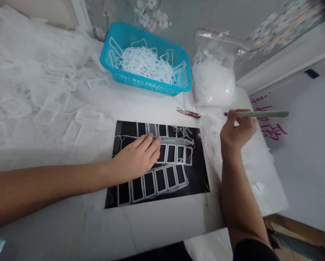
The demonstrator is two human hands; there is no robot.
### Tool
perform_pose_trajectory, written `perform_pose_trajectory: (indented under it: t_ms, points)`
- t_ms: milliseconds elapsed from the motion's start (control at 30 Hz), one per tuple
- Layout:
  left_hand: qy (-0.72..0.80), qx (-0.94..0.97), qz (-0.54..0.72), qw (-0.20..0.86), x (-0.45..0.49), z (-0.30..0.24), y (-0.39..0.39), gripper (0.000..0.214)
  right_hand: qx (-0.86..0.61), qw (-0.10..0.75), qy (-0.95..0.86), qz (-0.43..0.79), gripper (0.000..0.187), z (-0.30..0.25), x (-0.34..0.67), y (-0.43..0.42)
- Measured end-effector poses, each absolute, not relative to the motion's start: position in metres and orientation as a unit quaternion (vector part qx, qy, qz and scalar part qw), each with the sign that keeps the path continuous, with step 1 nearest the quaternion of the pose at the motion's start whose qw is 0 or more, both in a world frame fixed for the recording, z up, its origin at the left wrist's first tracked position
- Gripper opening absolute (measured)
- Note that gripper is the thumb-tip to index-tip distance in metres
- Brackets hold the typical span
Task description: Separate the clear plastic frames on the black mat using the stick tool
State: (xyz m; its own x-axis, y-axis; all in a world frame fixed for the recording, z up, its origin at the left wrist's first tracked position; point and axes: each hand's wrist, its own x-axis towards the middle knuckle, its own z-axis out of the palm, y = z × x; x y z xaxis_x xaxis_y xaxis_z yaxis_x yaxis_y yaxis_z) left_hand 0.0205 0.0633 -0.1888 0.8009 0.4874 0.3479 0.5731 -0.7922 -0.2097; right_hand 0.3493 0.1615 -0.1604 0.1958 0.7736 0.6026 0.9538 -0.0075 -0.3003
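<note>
A black sheet (199, 174) lies on the white table, with rows of white rectangular frames (160, 180) and clear film strips on it. My left hand (142, 154) rests on the sheet, its fingers stretched over the upper rows and pressing on the frames; what lies under the palm is hidden. Off the sheet to the right, my right hand (237, 128) is raised with its fingers closed around a slim, pale pen-like tool (268, 114). The tool's dark tip points left. Red-handled thread snips (189, 113) lie just above the sheet.
A blue plastic basket (151, 84) full of white frames stands at the back. Beside it sits a clear zip bag (214, 79) with more white pieces. Translucent plastic bags (42, 72) cover the left side. Clear film (255, 174) and a board with red writing (301, 145) are at right.
</note>
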Motion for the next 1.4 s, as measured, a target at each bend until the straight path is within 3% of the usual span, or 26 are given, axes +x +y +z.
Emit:
perform_pose_trajectory:
  t_ms: [100,233,367,567,1400]
  points:
    - [-0.286,-0.933,-0.134,0.172,0.021,-0.185,0.056,0.030,-0.698,0.333,-0.630,-0.073,0.023,-0.146,0.328,0.145]
    - [-0.298,-0.930,-0.130,0.171,0.023,-0.185,0.051,0.031,-0.550,0.371,-0.713,0.226,0.019,-0.137,0.245,0.119]
    - [-0.314,-0.922,-0.142,0.177,0.024,-0.184,0.051,0.029,-0.497,0.353,-0.706,0.360,0.024,-0.155,0.191,0.118]
    - [-0.293,-0.931,-0.131,0.175,0.022,-0.181,0.055,0.029,-0.492,0.351,-0.708,0.366,0.021,-0.184,0.193,0.122]
    - [-0.282,-0.934,-0.134,0.174,0.021,-0.181,0.060,0.021,-0.493,0.335,-0.732,0.331,0.019,-0.183,0.194,0.119]
